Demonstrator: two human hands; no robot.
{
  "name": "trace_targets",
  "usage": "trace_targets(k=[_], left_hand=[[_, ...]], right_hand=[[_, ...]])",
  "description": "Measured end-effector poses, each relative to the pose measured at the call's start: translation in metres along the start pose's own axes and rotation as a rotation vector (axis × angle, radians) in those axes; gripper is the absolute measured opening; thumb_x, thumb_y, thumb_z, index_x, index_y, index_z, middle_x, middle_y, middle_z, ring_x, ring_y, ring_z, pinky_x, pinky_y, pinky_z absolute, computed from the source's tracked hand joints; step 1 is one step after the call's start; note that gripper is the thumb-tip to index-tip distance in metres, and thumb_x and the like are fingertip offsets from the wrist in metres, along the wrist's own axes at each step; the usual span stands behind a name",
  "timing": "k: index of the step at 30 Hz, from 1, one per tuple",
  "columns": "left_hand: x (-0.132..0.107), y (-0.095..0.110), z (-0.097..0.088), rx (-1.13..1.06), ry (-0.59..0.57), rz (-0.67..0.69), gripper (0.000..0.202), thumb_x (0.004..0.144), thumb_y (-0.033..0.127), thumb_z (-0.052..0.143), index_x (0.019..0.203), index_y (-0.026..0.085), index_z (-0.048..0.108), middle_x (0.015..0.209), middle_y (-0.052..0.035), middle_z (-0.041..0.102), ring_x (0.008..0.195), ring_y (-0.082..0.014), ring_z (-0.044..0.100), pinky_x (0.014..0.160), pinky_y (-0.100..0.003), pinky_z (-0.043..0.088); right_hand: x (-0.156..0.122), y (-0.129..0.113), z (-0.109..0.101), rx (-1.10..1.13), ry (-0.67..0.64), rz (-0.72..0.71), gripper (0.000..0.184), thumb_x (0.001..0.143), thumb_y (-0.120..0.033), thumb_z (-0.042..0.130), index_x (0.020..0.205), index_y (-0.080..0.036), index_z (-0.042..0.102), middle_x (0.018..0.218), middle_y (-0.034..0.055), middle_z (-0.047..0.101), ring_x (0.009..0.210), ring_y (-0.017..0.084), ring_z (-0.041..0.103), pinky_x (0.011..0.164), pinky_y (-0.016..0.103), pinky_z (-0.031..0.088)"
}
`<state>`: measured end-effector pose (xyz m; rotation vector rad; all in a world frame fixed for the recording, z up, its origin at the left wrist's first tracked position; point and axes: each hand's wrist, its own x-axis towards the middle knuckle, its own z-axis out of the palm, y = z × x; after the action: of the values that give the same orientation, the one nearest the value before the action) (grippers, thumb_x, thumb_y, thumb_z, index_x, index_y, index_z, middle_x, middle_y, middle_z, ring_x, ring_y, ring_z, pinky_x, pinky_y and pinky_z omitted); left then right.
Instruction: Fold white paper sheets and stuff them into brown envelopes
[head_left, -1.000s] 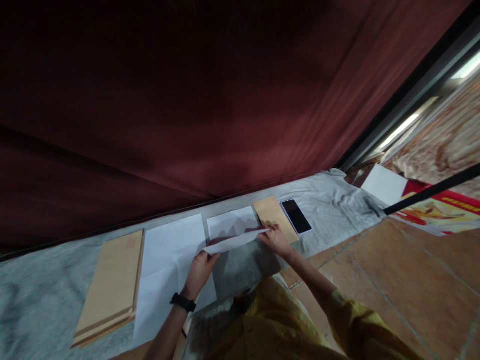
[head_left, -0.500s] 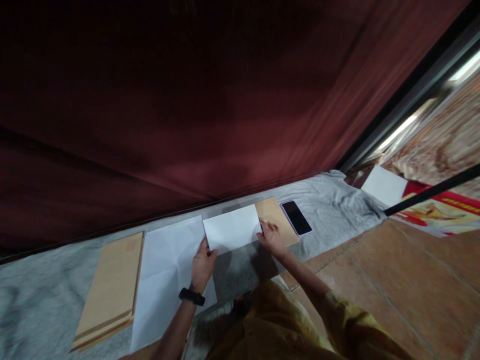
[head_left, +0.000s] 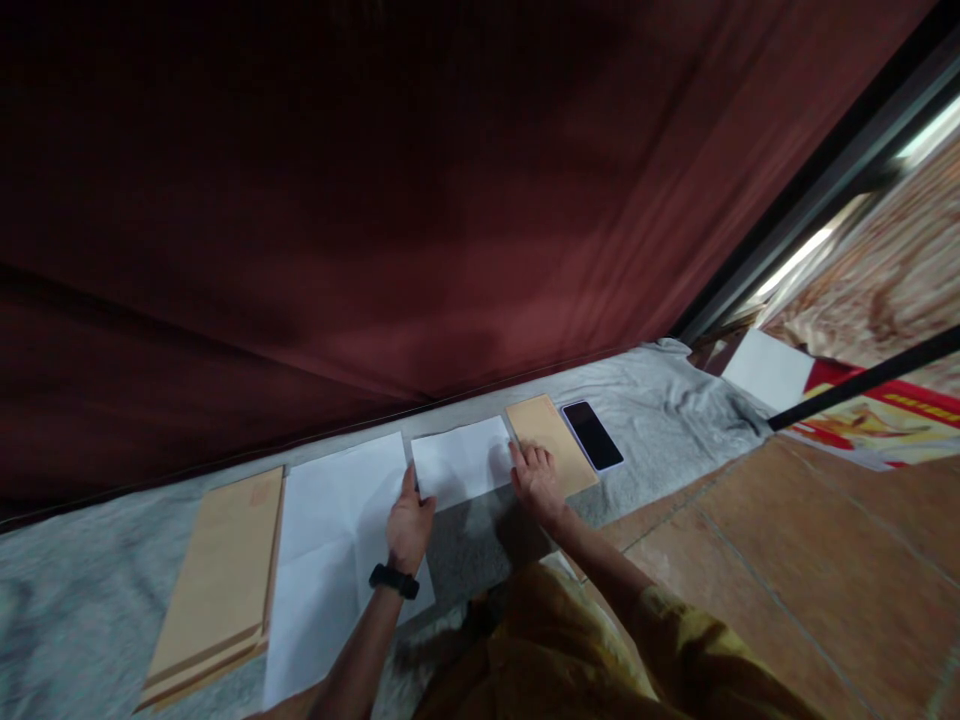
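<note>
While it lies flat on the cloth (head_left: 675,410), just short of the curtain (head_left: 375,200), the folded sheet (head_left: 459,463) is held down at both ends. The right hand (head_left: 534,478) rests on its right edge with the fingers (head_left: 519,458) released and spread flat, gripping nothing. The left hand (head_left: 409,520), with a watch (head_left: 394,580) on the wrist, touches the left edge with one finger stretched along it and the others loosely curled, also holding nothing.

The step in hand looks like pressing a fold flat. A further move would call for firm, even pressure along the crease while the edges stay lined up, since the cloth underneath is soft.

An envelope (head_left: 551,442) lies just beside the right hand, with a phone (head_left: 592,435) next to it. A large sheet (head_left: 330,530) lies under the left hand, and an envelope stack (head_left: 217,580) sits further left. Tiled floor (head_left: 787,560) borders the cloth.
</note>
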<state>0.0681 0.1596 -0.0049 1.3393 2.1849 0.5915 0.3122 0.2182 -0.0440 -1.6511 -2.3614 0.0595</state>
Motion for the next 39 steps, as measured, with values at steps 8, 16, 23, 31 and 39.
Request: trace_targets(k=[8, 16, 23, 31, 39], left_hand=[[0.005, -0.002, 0.002, 0.066, -0.023, -0.022, 0.069, 0.087, 0.026, 0.054, 0.152, 0.014, 0.033, 0.095, -0.0075, 0.074, 0.084, -0.0224, 0.07, 0.073, -0.031, 0.048], [0.003, -0.002, 0.003, -0.007, -0.01, 0.009, 0.067, 0.087, 0.024, 0.054, 0.151, 0.016, 0.035, 0.076, 0.0003, 0.067, 0.072, -0.0189, 0.067, 0.067, -0.028, 0.045], [-0.007, -0.004, 0.008, 0.038, 0.124, 0.072, 0.064, 0.089, 0.023, 0.052, 0.151, 0.016, 0.035, 0.098, -0.0068, 0.067, 0.082, -0.0205, 0.065, 0.075, -0.032, 0.051], [-0.044, -0.007, 0.057, 0.245, 0.163, 0.525, 0.045, 0.096, 0.021, 0.039, 0.138, 0.015, 0.054, 0.147, -0.0154, 0.052, 0.139, -0.028, 0.045, 0.113, -0.047, 0.041], [-0.063, -0.01, 0.085, 0.362, 0.141, 0.49, 0.061, 0.098, 0.04, 0.04, 0.147, 0.004, 0.043, 0.155, -0.0236, 0.042, 0.148, -0.0329, 0.033, 0.119, -0.053, 0.035]], right_hand=[[-0.011, -0.031, 0.001, 0.147, -0.007, -0.207, 0.05, 0.1, -0.028, 0.046, 0.148, -0.015, 0.046, 0.155, 0.0162, 0.042, 0.144, 0.03, 0.035, 0.118, 0.051, 0.029], [-0.036, -0.059, 0.013, 0.174, -0.074, -0.296, 0.051, 0.101, -0.041, 0.05, 0.15, -0.027, 0.044, 0.159, 0.007, 0.039, 0.144, 0.029, 0.038, 0.118, 0.052, 0.03], [-0.04, -0.053, 0.013, 0.163, -0.076, -0.295, 0.053, 0.1, -0.041, 0.053, 0.15, -0.025, 0.045, 0.157, 0.0082, 0.042, 0.143, 0.028, 0.039, 0.119, 0.05, 0.029], [-0.041, -0.055, 0.013, 0.163, -0.095, -0.275, 0.054, 0.1, -0.038, 0.05, 0.152, -0.025, 0.042, 0.159, 0.0066, 0.039, 0.144, 0.027, 0.038, 0.12, 0.049, 0.027], [-0.043, -0.046, 0.016, 0.17, -0.093, -0.319, 0.055, 0.099, -0.029, 0.052, 0.153, -0.023, 0.041, 0.159, 0.0083, 0.039, 0.145, 0.027, 0.037, 0.12, 0.048, 0.027]])
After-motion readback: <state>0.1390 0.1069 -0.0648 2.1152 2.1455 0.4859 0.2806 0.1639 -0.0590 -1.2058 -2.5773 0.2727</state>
